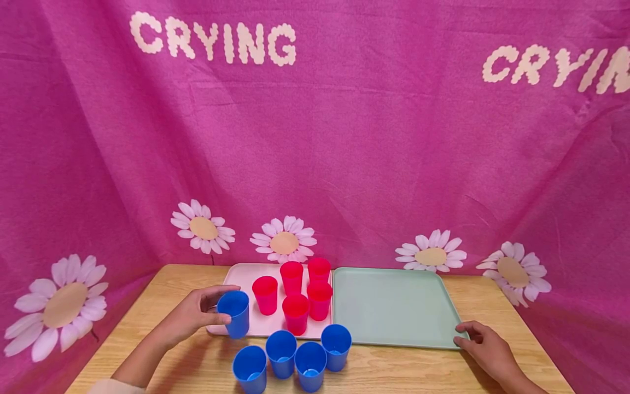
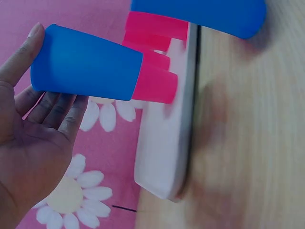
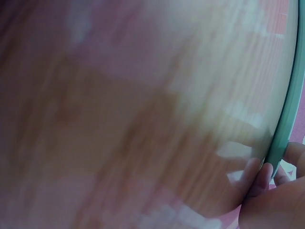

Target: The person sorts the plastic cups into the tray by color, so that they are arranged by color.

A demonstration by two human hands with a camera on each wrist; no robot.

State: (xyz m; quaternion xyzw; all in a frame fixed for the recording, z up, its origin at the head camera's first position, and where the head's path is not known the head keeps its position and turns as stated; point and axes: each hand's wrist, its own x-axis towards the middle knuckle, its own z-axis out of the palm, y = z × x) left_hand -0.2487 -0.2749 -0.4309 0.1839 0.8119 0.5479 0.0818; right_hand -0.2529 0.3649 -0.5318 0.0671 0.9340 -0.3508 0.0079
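My left hand (image 1: 189, 317) grips a blue cup (image 1: 238, 317) near its rim, thumb on one side and fingers on the other. In the head view that cup overlaps the front left part of a pale pink tray (image 1: 261, 328); the left wrist view shows the blue cup (image 2: 90, 64) held close to the tray (image 2: 162, 143). Several red cups (image 1: 296, 314) stand upright on the pink tray. At the front right corner of a pale green tray (image 1: 394, 306), my right hand (image 1: 487, 350) pinches the edge between thumb and fingers.
Several more blue cups (image 1: 310, 368) stand upright on the wooden table (image 1: 394, 372), in front of the trays. The two trays lie side by side, edges close together. Behind and beside the table hangs a pink cloth (image 1: 364, 164) with daisies and lettering.
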